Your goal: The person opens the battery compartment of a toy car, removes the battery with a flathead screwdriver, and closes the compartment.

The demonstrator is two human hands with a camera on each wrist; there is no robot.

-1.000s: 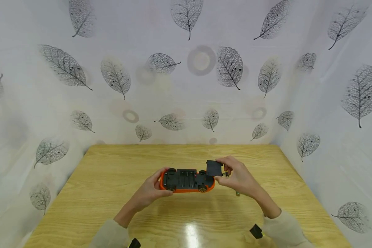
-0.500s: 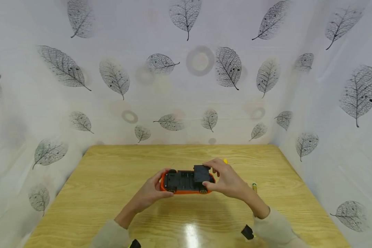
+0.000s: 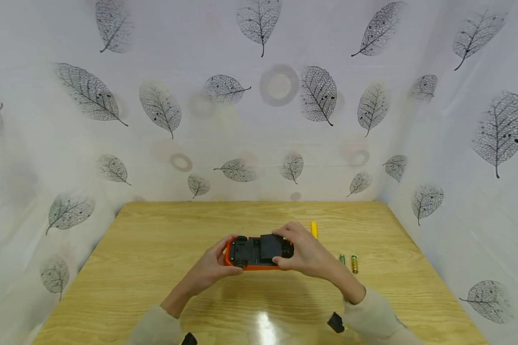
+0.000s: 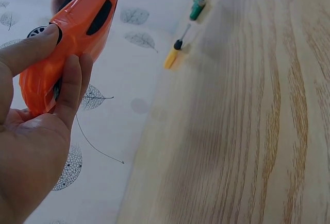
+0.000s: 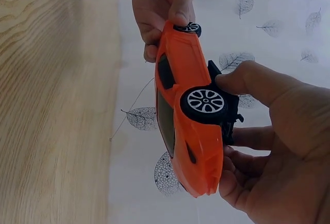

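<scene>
An orange toy car (image 3: 259, 267) is held upside down above the table, its black underside facing up in the head view. My left hand (image 3: 209, 263) grips one end, thumb on the near side by a wheel; the left wrist view shows fingers wrapped about the orange body (image 4: 85, 28). With thumb and fingers, my right hand (image 3: 308, 254) pinches a flat black battery cover (image 3: 270, 247) over the middle of the underside. In the right wrist view, a wheel (image 5: 205, 101) stands beside the right thumb. Whether the cover touches the car cannot be told.
On the wooden table (image 3: 164, 239), to the right, lie two batteries (image 3: 355, 264) and a screwdriver (image 4: 175, 51) with a yellow handle. A thin wire (image 4: 98, 147) trails below the car. Leaf-patterned white sheeting (image 3: 241, 129) surrounds the table.
My right hand has carried the battery cover leftward, from beyond the car's right end to over its middle. The screwdriver and batteries have come into sight. My left hand stays nearly still.
</scene>
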